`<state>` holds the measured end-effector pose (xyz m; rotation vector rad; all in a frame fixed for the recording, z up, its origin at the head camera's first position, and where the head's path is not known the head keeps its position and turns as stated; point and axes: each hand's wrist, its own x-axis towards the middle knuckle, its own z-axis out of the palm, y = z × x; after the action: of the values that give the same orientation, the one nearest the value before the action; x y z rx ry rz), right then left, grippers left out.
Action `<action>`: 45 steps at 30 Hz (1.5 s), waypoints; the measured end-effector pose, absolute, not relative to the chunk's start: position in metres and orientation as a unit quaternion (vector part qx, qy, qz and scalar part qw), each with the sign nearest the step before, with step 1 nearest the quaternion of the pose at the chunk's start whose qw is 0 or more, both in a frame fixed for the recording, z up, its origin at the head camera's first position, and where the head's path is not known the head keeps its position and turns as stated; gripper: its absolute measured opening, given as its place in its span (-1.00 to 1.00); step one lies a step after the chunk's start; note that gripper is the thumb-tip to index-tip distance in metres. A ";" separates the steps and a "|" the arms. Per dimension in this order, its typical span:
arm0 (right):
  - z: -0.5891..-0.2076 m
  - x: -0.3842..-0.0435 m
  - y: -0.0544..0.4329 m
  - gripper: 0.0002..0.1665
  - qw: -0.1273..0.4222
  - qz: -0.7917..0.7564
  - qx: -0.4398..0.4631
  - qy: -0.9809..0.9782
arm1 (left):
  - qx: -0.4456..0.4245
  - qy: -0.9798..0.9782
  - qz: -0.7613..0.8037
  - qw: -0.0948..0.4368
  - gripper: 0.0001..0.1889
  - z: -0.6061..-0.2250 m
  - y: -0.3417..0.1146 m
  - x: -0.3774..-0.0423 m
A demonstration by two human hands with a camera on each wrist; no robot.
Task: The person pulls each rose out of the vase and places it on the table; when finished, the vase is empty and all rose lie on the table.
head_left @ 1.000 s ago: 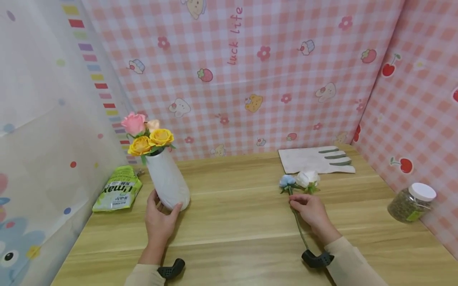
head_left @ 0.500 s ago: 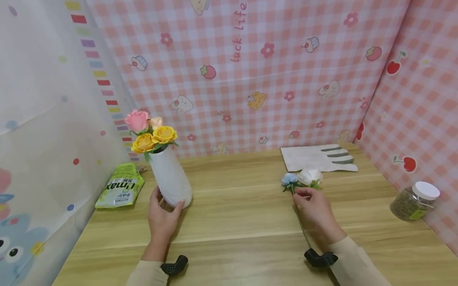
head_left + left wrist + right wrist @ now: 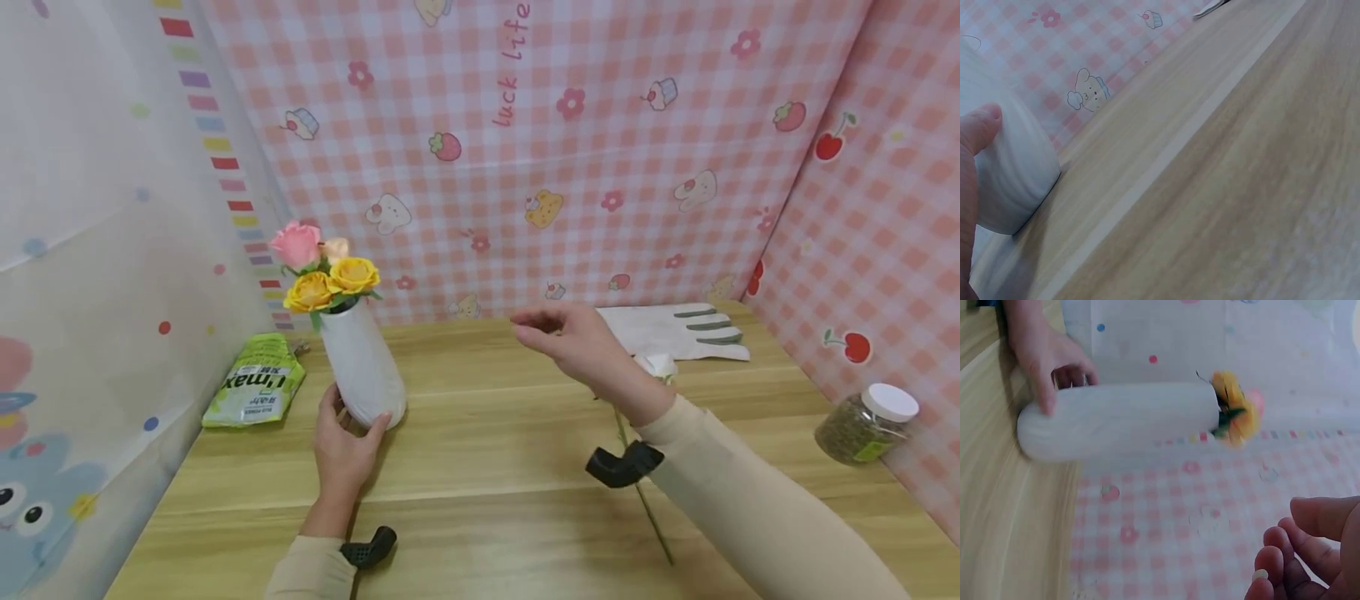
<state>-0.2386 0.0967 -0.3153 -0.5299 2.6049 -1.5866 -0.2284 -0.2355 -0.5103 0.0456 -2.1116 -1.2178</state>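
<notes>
Four artificial roses, two bright yellow ones (image 3: 354, 275), a pink one (image 3: 297, 244) and a pale peach one (image 3: 335, 250), stand in the mouth of a tall white vase (image 3: 363, 367) with a faintly rippled surface, which you have on the left part of the pale wood-grain table (image 3: 480, 467). Your left hand (image 3: 347, 442) grips that vase low down, near its base, with the thumb against the side nearer you and the fingers reaching round the other side. Your right hand (image 3: 581, 342) is raised above the table, well apart from the vase; its fingers are loosely curved, the thumb sits just beside them, and the narrow gap between holds nothing. Below your right forearm, a long thin green stem (image 3: 652, 517) lies on the table and runs under the black angular device (image 3: 626, 464) at your right wrist; its upper end is hidden, so you cannot tell which bloom it carries. A white artificial flower (image 3: 660, 365) lies partly covered by that same wrist, just in front of a flat white glove (image 3: 660, 329) with grey-green strips between its fingers. Farther right, near the pink checked cloth wall (image 3: 465, 200), you have a clear round jar (image 3: 866, 425) with a white lid and dark green contents. On your far left, a crumpled lime-green and white bag (image 3: 255, 383) lies near the vase.
</notes>
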 end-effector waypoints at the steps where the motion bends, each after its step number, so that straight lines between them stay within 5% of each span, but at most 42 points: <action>1: -0.310 -0.243 0.085 -0.67 0.026 -0.511 -0.183 0.840 | 0.015 -0.811 -0.471 0.346 -0.10 -0.511 -0.235 -0.229; 10: -0.300 -0.266 -0.007 -0.69 0.067 -0.581 -0.226 0.779 | 0.008 -0.810 -0.475 0.343 -0.08 -0.516 -0.229 -0.231; 18: -0.310 -0.281 -0.055 -0.76 0.034 -0.600 -0.193 0.775 | 0.003 -0.809 -0.473 0.350 -0.08 -0.517 -0.228 -0.232; 35: -0.305 -0.294 -0.098 -0.75 0.048 -0.635 -0.113 0.763 | 0.005 -0.811 -0.461 0.360 -0.07 -0.515 -0.231 -0.230; 45: -0.295 -0.289 -0.102 -0.75 0.025 -0.645 -0.150 0.749 | 0.010 -0.816 -0.453 0.359 -0.09 -0.512 -0.236 -0.227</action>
<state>-0.2889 -0.1025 -0.2950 -0.4627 2.3168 -1.9954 -0.2274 -0.2358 -0.5122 0.0260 -2.1046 -1.1693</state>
